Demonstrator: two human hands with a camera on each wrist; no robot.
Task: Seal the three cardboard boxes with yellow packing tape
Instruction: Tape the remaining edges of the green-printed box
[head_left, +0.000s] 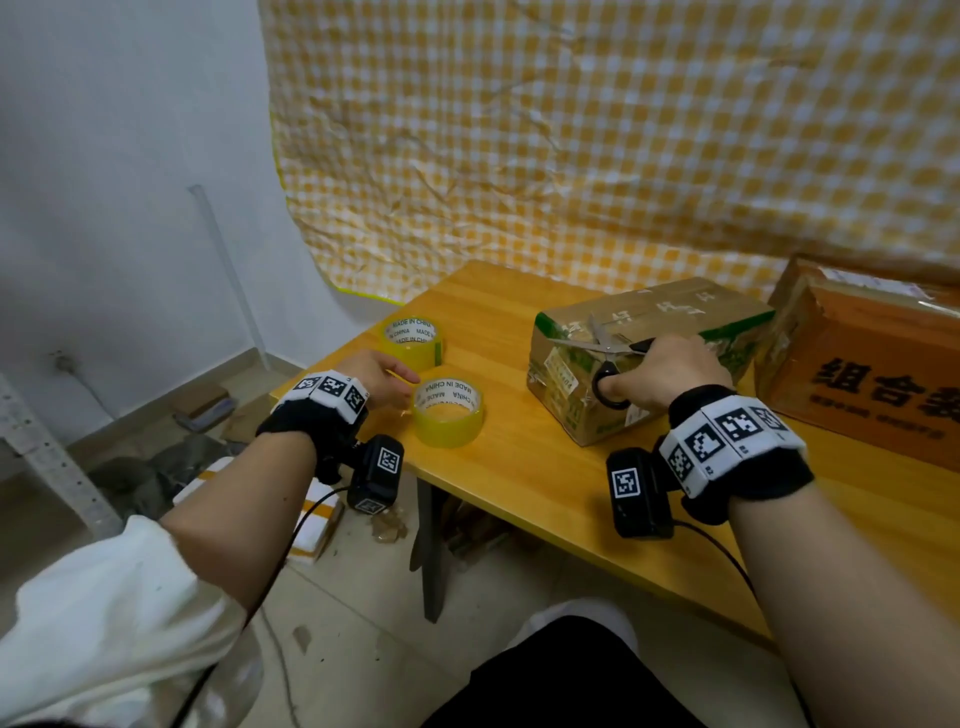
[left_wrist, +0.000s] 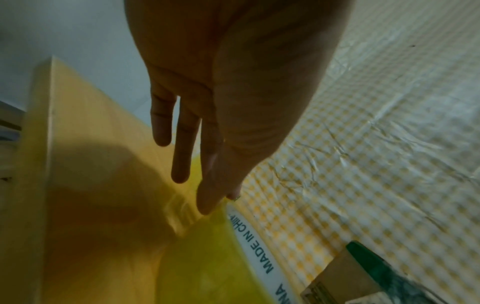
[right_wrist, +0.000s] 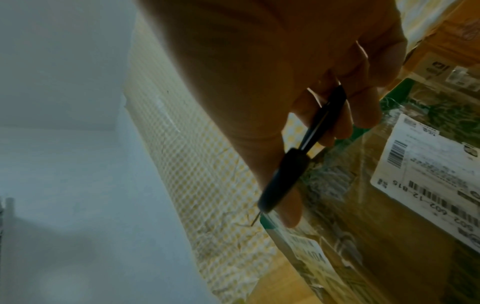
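The right hand grips black-handled scissors, thumb through one loop, blades spread over the near top edge of a cardboard box on the bench. The left hand reaches with straight fingers to a yellow tape roll, fingertips touching its rim. A second roll lies behind; a larger box stands just to the right.

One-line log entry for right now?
left hand: touching near yellow tape roll | right hand: holding black-handled scissors open over green-edged cardboard box
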